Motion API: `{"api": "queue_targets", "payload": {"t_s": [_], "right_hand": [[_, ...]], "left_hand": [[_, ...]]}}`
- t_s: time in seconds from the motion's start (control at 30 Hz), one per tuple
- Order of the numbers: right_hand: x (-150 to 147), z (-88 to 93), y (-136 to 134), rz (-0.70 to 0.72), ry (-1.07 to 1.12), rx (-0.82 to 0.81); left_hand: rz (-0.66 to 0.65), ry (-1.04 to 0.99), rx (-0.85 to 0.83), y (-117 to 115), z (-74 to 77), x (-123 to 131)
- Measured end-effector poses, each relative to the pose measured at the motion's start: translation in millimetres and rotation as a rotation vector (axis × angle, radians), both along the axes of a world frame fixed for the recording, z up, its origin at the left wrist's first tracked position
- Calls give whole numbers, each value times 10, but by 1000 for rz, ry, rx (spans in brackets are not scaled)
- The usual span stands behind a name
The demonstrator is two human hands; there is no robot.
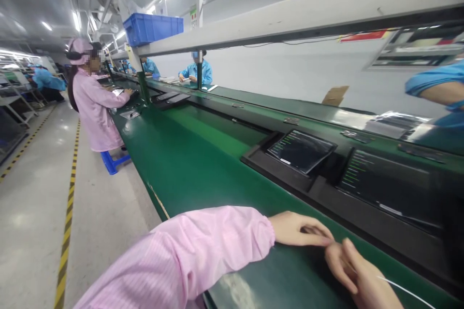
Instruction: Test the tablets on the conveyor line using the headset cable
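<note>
My left hand (302,228), below a pink sleeve (224,241), is held over the green bench with thumb and fingertips brought together. Its tips meet the fingers of my right hand (357,273), which is curled at the lower right. Anything pinched between the two hands is too small or hidden to make out. A thin white cord (406,292) runs off from the right hand near the wrist. Just beyond the hands, a dark tablet-like screen (391,186) with green text lines lies on a black holder, and a similar screen (300,150) lies to its left.
The green bench (188,169) runs far ahead beside a recessed green line (217,128). A co-worker in pink (96,101) works at the left edge near a blue stool (112,161). Others in blue are across the line. A blue bin (154,29) sits on the overhead beam.
</note>
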State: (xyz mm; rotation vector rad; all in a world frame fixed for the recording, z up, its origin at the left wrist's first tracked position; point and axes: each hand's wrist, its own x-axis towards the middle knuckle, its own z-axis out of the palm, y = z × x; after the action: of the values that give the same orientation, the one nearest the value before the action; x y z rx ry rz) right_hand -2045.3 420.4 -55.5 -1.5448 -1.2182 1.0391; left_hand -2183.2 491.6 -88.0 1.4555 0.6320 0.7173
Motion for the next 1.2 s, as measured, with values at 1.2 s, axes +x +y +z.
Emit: {"api": "queue_targets", "payload": {"t_s": [1.2], "right_hand": [[128, -77, 173, -350, 434, 162]], "left_hand": [[259, -67, -81, -19, 45, 99]]}}
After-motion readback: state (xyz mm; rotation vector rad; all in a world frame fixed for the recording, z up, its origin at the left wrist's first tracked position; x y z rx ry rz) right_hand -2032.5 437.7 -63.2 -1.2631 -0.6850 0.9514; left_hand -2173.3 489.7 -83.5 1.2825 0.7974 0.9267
